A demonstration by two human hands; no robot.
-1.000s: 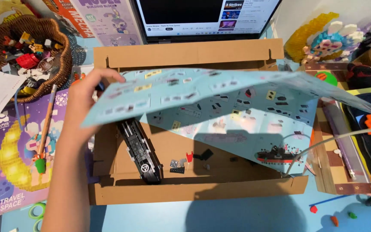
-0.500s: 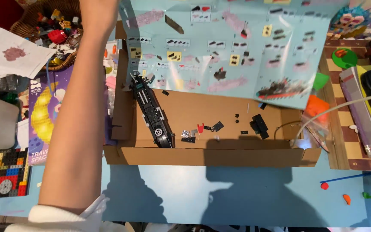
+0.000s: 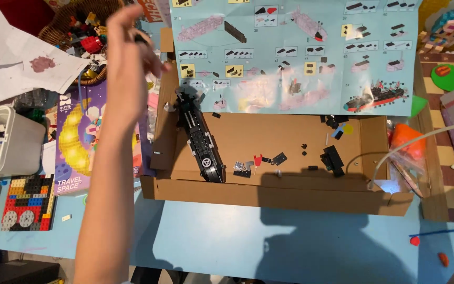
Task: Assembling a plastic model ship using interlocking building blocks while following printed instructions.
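The pale blue instruction sheet [image 3: 295,55] lay spread open over the far edge of the cardboard tray [image 3: 279,192], printed with small step diagrams of black and red bricks and a finished ship at its right. The long black brick-built hull [image 3: 202,139] lay inside the tray at its left, running from far to near. The left hand [image 3: 127,68] was raised just left of the sheet, fingers loosely curled.

Instruction sheet [image 3: 295,55] laid flat; left hand [image 3: 127,63] released it.
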